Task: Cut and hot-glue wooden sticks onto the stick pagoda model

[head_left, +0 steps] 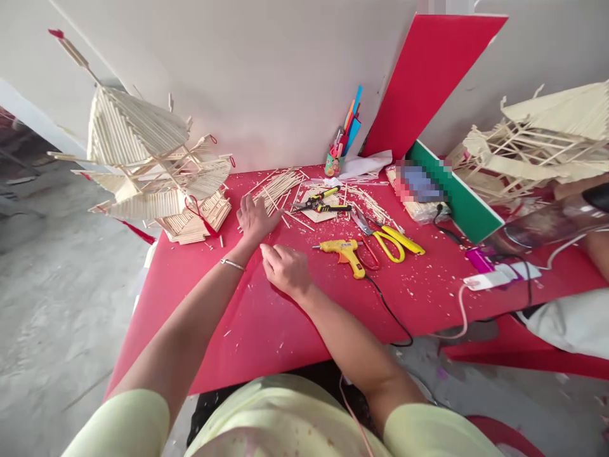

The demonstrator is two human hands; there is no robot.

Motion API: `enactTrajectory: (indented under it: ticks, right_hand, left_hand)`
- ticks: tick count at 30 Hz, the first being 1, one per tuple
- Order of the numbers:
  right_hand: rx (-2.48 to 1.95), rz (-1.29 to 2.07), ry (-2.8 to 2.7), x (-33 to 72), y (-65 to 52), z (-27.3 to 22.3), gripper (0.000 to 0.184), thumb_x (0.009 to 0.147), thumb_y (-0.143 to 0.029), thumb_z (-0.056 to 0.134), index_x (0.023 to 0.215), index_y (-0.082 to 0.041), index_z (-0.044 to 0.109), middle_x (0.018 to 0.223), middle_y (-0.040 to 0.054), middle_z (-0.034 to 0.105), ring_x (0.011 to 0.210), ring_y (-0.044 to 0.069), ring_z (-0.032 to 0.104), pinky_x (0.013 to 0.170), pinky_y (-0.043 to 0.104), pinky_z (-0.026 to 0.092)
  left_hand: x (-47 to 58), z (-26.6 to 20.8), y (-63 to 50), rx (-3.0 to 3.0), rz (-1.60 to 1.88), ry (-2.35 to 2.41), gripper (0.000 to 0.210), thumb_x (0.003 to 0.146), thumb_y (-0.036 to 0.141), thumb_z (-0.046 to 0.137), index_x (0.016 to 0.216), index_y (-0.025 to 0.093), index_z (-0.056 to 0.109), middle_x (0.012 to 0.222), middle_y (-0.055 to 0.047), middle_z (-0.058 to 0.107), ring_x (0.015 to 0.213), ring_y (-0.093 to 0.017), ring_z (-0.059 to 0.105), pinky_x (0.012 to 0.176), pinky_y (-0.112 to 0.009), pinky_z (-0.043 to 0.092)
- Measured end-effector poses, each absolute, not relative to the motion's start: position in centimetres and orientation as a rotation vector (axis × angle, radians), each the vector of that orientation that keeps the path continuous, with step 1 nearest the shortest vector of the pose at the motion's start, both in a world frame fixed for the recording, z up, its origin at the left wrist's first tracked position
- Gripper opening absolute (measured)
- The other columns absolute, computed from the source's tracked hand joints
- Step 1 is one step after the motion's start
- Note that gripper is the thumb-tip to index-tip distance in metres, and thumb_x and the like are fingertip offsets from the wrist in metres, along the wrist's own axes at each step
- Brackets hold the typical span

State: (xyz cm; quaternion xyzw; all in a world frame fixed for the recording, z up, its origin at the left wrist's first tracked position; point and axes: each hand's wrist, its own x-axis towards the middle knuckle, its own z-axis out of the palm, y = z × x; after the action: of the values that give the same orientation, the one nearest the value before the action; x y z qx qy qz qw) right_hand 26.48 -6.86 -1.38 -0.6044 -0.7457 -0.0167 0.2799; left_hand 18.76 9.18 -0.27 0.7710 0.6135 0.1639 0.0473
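Note:
My left hand (257,219) reaches over the near left edge of a pile of thin wooden sticks (280,188), its fingers apart and the thumb pointing right. Closer to me, my right hand (287,270) is closed above the red table (228,343), its fingers curled in; anything inside them is hidden. A yellow glue gun (349,252) lies just right of my right hand. Beyond it are wire strippers (323,200) with black and yellow handles, lying over a flat stick panel (316,216). Yellow-handled scissors (387,244) and yellow-handled pliers (404,240) lie farther right.
A tiered stick pagoda (143,139) with red tassels stands at the left. A pen cup (334,164) is near the wall. A green board (451,190) stands at right, with another stick model (537,146) behind it. A person's arm (592,244) and a white power strip (504,276) are at far right.

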Motion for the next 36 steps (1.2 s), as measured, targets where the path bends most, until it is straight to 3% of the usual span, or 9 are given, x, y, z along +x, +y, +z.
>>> enactTrajectory:
  ticks: [5,11,16,20,23,27,30,32,36]
  right_hand:
    - [-1.617,-0.064,-2.005,27.2,-7.4,-1.1,0.039,0.109,-0.024,0.043,0.137,-0.018,0.069,0.093,0.0098,0.076,0.083,0.019,0.07,0.071,0.028,0.045]
    - [-1.595,-0.081,-2.077,27.1,-8.3,-0.1,0.037,0.108,-0.02,0.041,0.134,-0.017,0.067,0.09,0.0088,0.073,0.08,0.019,0.069,0.065,0.029,0.043]
    - [-1.583,-0.04,-2.158,26.8,-9.0,0.8,0.034,0.106,-0.018,0.04,0.128,-0.017,0.067,0.094,0.0091,0.072,0.082,0.02,0.07,0.063,0.031,0.044]
    - [-1.604,0.003,-2.203,26.7,-9.0,0.9,0.029,0.105,-0.018,0.043,0.122,-0.017,0.067,0.094,0.0086,0.072,0.085,0.021,0.071,0.063,0.031,0.044]
    - [-1.589,0.026,-2.227,26.6,-8.9,0.8,0.028,0.105,-0.019,0.042,0.119,-0.017,0.066,0.095,0.0074,0.072,0.085,0.022,0.071,0.062,0.033,0.044]
    - [-1.564,0.07,-2.267,26.5,-8.9,0.5,0.024,0.104,-0.018,0.043,0.114,-0.017,0.065,0.096,0.0073,0.073,0.086,0.022,0.072,0.063,0.033,0.046]
    - [-1.535,0.081,-2.298,26.4,-8.9,0.6,0.021,0.102,-0.016,0.046,0.113,-0.017,0.065,0.097,0.0078,0.073,0.087,0.021,0.071,0.065,0.032,0.046]
    - [-1.522,0.077,-2.313,26.3,-8.9,0.5,0.021,0.1,-0.015,0.049,0.113,-0.016,0.065,0.095,0.0078,0.073,0.085,0.02,0.071,0.064,0.031,0.046]
    - [-1.511,0.033,-2.302,26.2,-8.9,0.0,0.021,0.099,-0.014,0.051,0.115,-0.017,0.065,0.091,0.0074,0.073,0.081,0.02,0.07,0.061,0.03,0.045]
  left_hand:
    - [21.8,-0.7,11.4,2.269,0.308,1.849,0.108,0.084,0.079,0.057,0.164,0.01,0.034,0.175,-0.029,0.019,0.163,-0.047,0.012,0.126,-0.065,0.022]
    - [21.0,-1.1,13.2,2.426,0.213,1.782,0.091,0.088,0.054,0.059,0.166,0.015,0.032,0.178,-0.022,0.015,0.166,-0.04,0.005,0.128,-0.067,0.013]
    - [18.7,0.2,16.4,2.51,0.174,1.804,0.097,0.083,0.056,0.066,0.165,0.018,0.033,0.179,-0.021,0.012,0.165,-0.043,0.005,0.126,-0.069,0.015]
    - [18.1,0.8,18.7,2.423,0.102,1.784,0.097,0.079,0.057,0.07,0.162,0.017,0.037,0.165,-0.027,0.042,0.152,-0.046,0.038,0.118,-0.063,0.034]
    - [18.4,0.9,19.3,2.433,0.01,1.71,0.07,0.085,0.052,0.063,0.147,0.019,0.056,0.149,-0.021,0.061,0.132,-0.04,0.058,0.111,-0.056,0.044]
    - [19.0,0.6,19.3,2.55,0.024,1.648,0.048,0.089,0.055,0.057,0.122,0.023,0.07,0.144,-0.015,0.065,0.132,-0.037,0.058,0.112,-0.055,0.042]
    - [19.4,0.6,19.8,2.499,0.089,1.706,0.054,0.098,0.06,0.043,0.116,0.02,0.074,0.134,-0.019,0.071,0.126,-0.04,0.062,0.108,-0.056,0.044]
    - [19.7,0.7,20.5,2.436,0.119,1.783,0.055,0.102,0.052,0.037,0.117,0.016,0.075,0.127,-0.023,0.073,0.122,-0.041,0.065,0.106,-0.056,0.045]
    - [20.5,1.0,22.4,2.408,0.148,1.817,0.043,0.097,0.034,0.053,0.123,0.006,0.072,0.124,-0.023,0.074,0.12,-0.038,0.065,0.109,-0.052,0.042]
